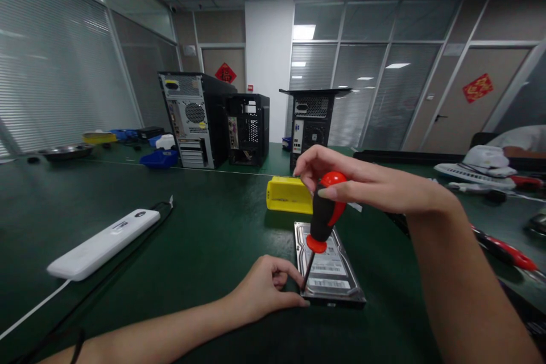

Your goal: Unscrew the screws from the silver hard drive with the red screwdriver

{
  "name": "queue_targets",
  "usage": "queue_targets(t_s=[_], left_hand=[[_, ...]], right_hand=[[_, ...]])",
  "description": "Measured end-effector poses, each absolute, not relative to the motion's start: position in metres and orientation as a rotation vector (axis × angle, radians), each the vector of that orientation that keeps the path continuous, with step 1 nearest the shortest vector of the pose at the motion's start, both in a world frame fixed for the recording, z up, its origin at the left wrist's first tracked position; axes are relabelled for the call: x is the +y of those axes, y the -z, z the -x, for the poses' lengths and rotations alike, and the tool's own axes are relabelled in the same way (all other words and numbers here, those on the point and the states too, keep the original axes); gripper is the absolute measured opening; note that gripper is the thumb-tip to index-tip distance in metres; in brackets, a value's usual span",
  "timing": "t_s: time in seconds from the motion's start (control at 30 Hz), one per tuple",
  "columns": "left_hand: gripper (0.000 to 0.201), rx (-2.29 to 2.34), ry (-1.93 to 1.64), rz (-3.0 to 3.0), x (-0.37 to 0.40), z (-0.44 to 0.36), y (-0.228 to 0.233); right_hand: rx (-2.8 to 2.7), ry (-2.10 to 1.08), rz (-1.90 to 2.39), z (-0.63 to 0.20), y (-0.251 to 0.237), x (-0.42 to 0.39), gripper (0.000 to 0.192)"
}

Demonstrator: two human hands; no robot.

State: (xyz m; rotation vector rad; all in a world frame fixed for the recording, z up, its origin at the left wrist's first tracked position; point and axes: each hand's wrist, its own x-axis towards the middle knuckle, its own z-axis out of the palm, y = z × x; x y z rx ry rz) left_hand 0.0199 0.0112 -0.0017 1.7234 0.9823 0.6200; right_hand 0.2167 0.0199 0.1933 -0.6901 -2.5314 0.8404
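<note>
A hard drive point(330, 273) lies flat on the green table point(191, 239), label up. My right hand point(362, 182) grips the red and black handle of a screwdriver point(323, 216) from the top. The screwdriver stands nearly upright, its tip at the drive's near left corner. My left hand point(267, 290) rests on the table against that same corner, fingers curled, thumb along the drive's front edge.
A yellow box point(288, 194) sits just behind the drive. A white power strip point(102, 244) with a cable lies at left. Three computer cases point(191, 116) stand at the back. More red-handled tools point(507, 250) lie at right, beside a keyboard point(473, 173).
</note>
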Motion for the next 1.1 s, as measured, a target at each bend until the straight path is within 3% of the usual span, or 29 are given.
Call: queue_targets(t_s=[0.2, 0.37, 0.63, 1.1], left_hand=[[0.031, 0.987, -0.618, -1.716, 0.011, -0.020, 0.000], [0.030, 0.992, -0.608, -1.717, 0.011, -0.020, 0.000], [0.031, 1.004, -0.605, -1.720, 0.011, -0.020, 0.002], [0.031, 1.024, -0.577, -1.693, 0.008, -0.021, -0.002]], right_hand=[[-2.443, -0.972, 0.653, -0.217, -0.191, 0.026, 0.035], [-2.467, -1.014, 0.559, -0.218, -0.191, 0.029, 0.020], [-2.514, -0.821, 0.622, -0.208, -0.193, 0.023, 0.015], [-2.499, -1.082, 0.642, -0.215, -0.192, 0.022, 0.035]])
